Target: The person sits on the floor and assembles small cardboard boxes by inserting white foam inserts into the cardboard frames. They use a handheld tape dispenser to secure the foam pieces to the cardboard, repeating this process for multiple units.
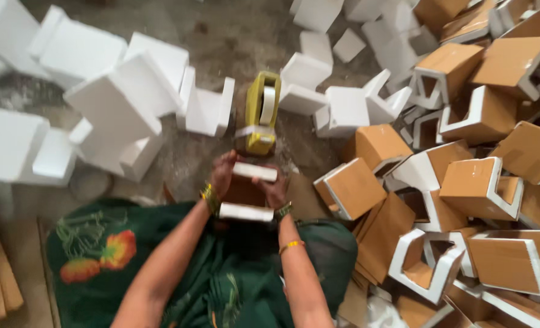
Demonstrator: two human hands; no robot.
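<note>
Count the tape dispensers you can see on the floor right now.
1. A yellow tape dispenser stands on the floor just beyond the hands, between the bare white foam blocks and the cardboard-faced pile. Others could be hidden under the piles.

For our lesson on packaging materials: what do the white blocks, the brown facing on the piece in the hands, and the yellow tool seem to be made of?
White blocks: probably expanded foam, matte, thick, with crumbs on the floor. Piece held between the left hand and right hand: white foam edges with a flat brown facing, likely cardboard or paper. Yellow tape dispenser: apparently smooth, hard plastic, though metal cannot be ruled out.
</note>
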